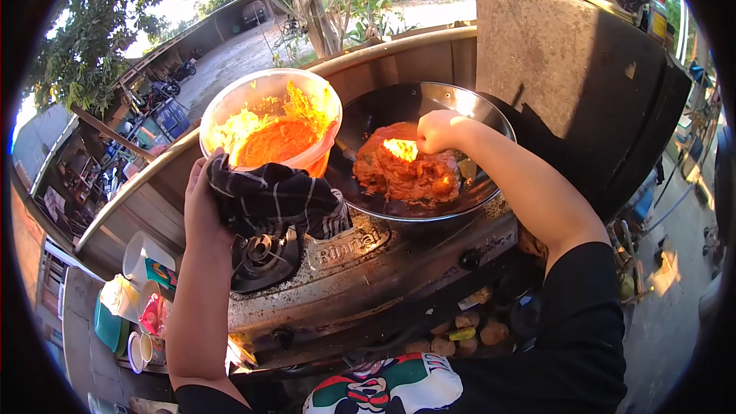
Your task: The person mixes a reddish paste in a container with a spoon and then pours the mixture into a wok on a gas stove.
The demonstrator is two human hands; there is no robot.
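My left hand (201,201) holds up a translucent plastic tub (238,95), with a dark checked cloth (270,192) bunched between hand and tub. Orange-red paste (279,141) lies in the tub, and more is smeared up its inner wall. To the right, a wide black wok (388,106) sits on the gas stove (351,293), with a thick mound of red-orange paste (402,178) in it. Over that mound my right hand (443,131) is closed around a paste-coated utensil (401,149), apparently a scoop or spoon; its handle is hidden in my fist.
A bare burner (261,250) is below the tub. A tall metal panel (535,52) rises behind the wok at right. Plastic containers (144,259) stand at left. Below the stove are several round brown items (468,322). A curved metal barrier (402,60) runs behind the stove.
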